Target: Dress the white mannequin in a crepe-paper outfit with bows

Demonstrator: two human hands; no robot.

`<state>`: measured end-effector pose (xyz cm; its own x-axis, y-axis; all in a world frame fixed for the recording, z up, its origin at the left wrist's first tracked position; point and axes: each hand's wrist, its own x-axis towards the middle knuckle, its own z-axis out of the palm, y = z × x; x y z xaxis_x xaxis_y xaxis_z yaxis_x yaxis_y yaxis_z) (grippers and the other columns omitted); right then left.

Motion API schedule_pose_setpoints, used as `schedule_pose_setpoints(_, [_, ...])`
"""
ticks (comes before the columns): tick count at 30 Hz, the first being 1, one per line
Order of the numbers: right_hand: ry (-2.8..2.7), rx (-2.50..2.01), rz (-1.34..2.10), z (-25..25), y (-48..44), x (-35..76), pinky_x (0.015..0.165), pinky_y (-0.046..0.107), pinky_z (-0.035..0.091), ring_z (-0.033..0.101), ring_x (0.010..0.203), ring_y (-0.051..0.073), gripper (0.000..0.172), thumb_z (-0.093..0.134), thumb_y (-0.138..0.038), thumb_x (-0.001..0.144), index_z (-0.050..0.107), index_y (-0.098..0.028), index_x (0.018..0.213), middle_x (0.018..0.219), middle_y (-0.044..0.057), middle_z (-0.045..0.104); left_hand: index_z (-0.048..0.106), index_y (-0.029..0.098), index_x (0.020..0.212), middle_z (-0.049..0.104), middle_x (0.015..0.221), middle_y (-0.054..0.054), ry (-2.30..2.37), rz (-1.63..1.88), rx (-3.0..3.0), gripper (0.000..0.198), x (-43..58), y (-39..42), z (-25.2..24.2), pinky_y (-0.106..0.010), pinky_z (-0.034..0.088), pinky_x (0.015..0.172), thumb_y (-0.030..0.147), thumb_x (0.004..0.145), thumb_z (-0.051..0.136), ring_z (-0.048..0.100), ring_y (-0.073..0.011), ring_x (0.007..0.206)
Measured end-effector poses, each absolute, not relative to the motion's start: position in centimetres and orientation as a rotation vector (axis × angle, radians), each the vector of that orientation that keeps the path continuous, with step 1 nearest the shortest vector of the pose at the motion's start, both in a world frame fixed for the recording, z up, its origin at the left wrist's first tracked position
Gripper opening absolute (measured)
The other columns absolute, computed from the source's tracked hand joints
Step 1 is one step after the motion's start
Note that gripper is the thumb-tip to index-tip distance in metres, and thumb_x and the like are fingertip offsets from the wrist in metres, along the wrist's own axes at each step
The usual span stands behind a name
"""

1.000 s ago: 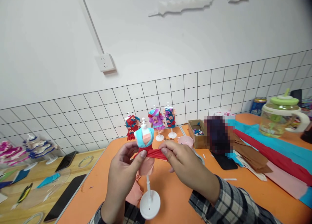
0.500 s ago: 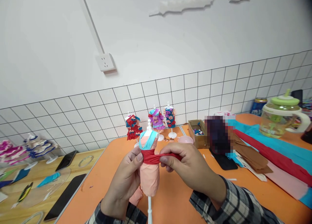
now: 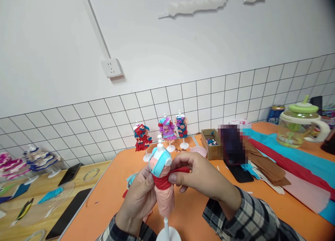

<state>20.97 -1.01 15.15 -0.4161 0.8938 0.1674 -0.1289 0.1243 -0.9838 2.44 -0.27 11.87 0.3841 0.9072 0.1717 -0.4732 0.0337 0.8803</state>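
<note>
A small white dress form (image 3: 160, 148) on a stand is tilted in front of me, dressed in peach crepe paper (image 3: 165, 201) with a light-blue band (image 3: 162, 165) over its shoulders. Around its waist runs a red crepe-paper strip (image 3: 162, 182). My left hand (image 3: 140, 192) is closed round the form's left side at the waist, thumb on the red strip. Between the thumb and fingers of my right hand (image 3: 195, 174) the strip's loose end is pinched, close against the form's right side. The form's round white base (image 3: 169, 234) shows at the bottom.
Dressed mini forms (image 3: 167, 129) stand at the back of the orange table. Right of them are a cardboard box (image 3: 211, 152), a pink bowl (image 3: 199, 151), crepe-paper sheets (image 3: 282, 157) and a lidded jug (image 3: 293, 129). Leftward, a wooden table holds pliers (image 3: 24, 209) and phones (image 3: 69, 174).
The dress form has turned and tipped, so its top leans toward me and its base shows. The red strip's free end is shorter and nearer the body, with my right hand close in.
</note>
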Motion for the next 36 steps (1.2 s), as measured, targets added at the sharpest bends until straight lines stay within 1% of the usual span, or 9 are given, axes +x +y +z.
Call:
schedule_pose_setpoints(4, [-1.525, -0.737, 1.464, 15.1, -0.8, 20.8, 0.053, 0.021, 0.055, 0.064, 0.076, 0.014, 0.028, 0.080, -0.029, 0.067, 0.066, -0.018, 0.088, 0.086, 0.001, 0.067, 0.071, 0.020, 0.100, 0.071, 0.081, -0.006, 0.579, 1.124, 1.152, 0.037, 2.4, -0.3, 11.8, -0.028, 0.050, 0.060, 0.047, 0.075, 0.075, 0.064, -0.0189, 0.066])
schedule_pose_setpoints(10, [-1.454, -0.779, 1.341, 14.6, -0.5, 19.9, 0.058, 0.025, 0.055, 0.062, 0.064, 0.012, 0.034, 0.082, -0.036, 0.066, 0.066, -0.017, 0.090, 0.078, 0.000, 0.066, 0.074, 0.021, 0.100, 0.072, 0.102, -0.007, 0.993, 1.412, 1.507, 0.030, 2.6, -0.8, 12.9, -0.035, 0.048, 0.089, 0.044, 0.082, 0.069, 0.061, -0.0284, 0.103])
schedule_pose_setpoints(17, [-1.446, -0.791, 1.248, 14.1, -0.1, 19.7, 0.060, 0.028, 0.057, 0.066, 0.063, 0.014, 0.029, 0.076, -0.039, 0.073, 0.065, -0.015, 0.085, 0.072, 0.001, 0.067, 0.065, 0.022, 0.118, 0.068, 0.118, -0.008, 0.872, 1.272, 1.491, 0.039, 2.7, -1.2, 12.6, -0.034, 0.050, 0.090, 0.039, 0.084, 0.069, 0.060, -0.0295, 0.112])
schedule_pose_setpoints(19, [-1.499, -0.788, 1.126, 14.1, -0.2, 19.8, 0.063, 0.029, 0.058, 0.067, 0.071, 0.015, 0.028, 0.072, -0.037, 0.077, 0.065, -0.017, 0.096, 0.085, 0.003, 0.069, 0.061, 0.024, 0.123, 0.068, 0.118, -0.007, 0.827, 1.293, 1.389, 0.038, 2.8, -0.9, 12.5, -0.034, 0.049, 0.092, 0.036, 0.087, 0.066, 0.062, -0.0270, 0.110])
schedule_pose_setpoints(22, [-1.604, -0.819, 0.724, 14.1, -0.6, 19.9, 0.066, 0.029, 0.058, 0.064, 0.095, 0.020, 0.050, 0.075, -0.037, 0.075, 0.059, -0.027, 0.121, 0.120, 0.007, 0.061, 0.058, 0.024, 0.126, 0.069, 0.114, -0.009, 0.731, 1.323, 1.233, 0.039, 2.8, -0.7, 12.8, -0.033, 0.051, 0.089, 0.037, 0.090, 0.062, 0.065, -0.0250, 0.104])
schedule_pose_setpoints(24, [-1.679, -0.792, 0.436, 14.1, -0.8, 20.0, 0.072, 0.032, 0.058, 0.058, 0.109, 0.023, 0.060, 0.077, -0.039, 0.074, 0.054, -0.030, 0.129, 0.131, 0.008, 0.055, 0.058, 0.022, 0.127, 0.070, 0.112, -0.009, 0.706, 1.328, 1.201, 0.040, 2.7, -0.7, 13.0, -0.032, 0.052, 0.087, 0.035, 0.089, 0.064, 0.065, -0.0243, 0.101])
schedule_pose_setpoints(27, [-1.763, -0.726, 0.185, 14.1, -0.9, 20.2, 0.083, 0.035, 0.054, 0.058, 0.109, 0.022, 0.042, 0.071, -0.033, 0.082, 0.060, -0.028, 0.122, 0.120, 0.006, 0.062, 0.059, 0.022, 0.126, 0.070, 0.112, -0.009, 0.711, 1.324, 1.205, 0.040, 2.6, -0.9, 13.1, -0.032, 0.052, 0.086, 0.033, 0.088, 0.065, 0.066, -0.0242, 0.101])
schedule_pose_setpoints(30, [-1.803, -0.698, 0.131, 14.0, -0.8, 20.3, 0.080, 0.031, 0.052, 0.064, 0.093, 0.017, 0.025, 0.064, -0.024, 0.089, 0.064, -0.025, 0.113, 0.104, 0.003, 0.071, 0.060, 0.022, 0.125, 0.070, 0.111, -0.008, 0.718, 1.306, 1.214, 0.039, 2.5, -1.0, 13.1, -0.031, 0.052, 0.086, 0.034, 0.088, 0.065, 0.066, -0.0240, 0.100])
schedule_pose_setpoints(36, [-1.922, -0.563, -0.028, 14.0, -0.6, 20.8, 0.082, 0.035, 0.051, 0.065, 0.093, 0.018, 0.029, 0.062, -0.025, 0.090, 0.063, -0.023, 0.119, 0.104, 0.005, 0.072, 0.061, 0.019, 0.125, 0.072, 0.105, -0.011, 0.711, 1.227, 1.177, 0.042, 2.1, -0.7, 13.1, -0.034, 0.052, 0.084, 0.034, 0.087, 0.067, 0.068, -0.0252, 0.094])
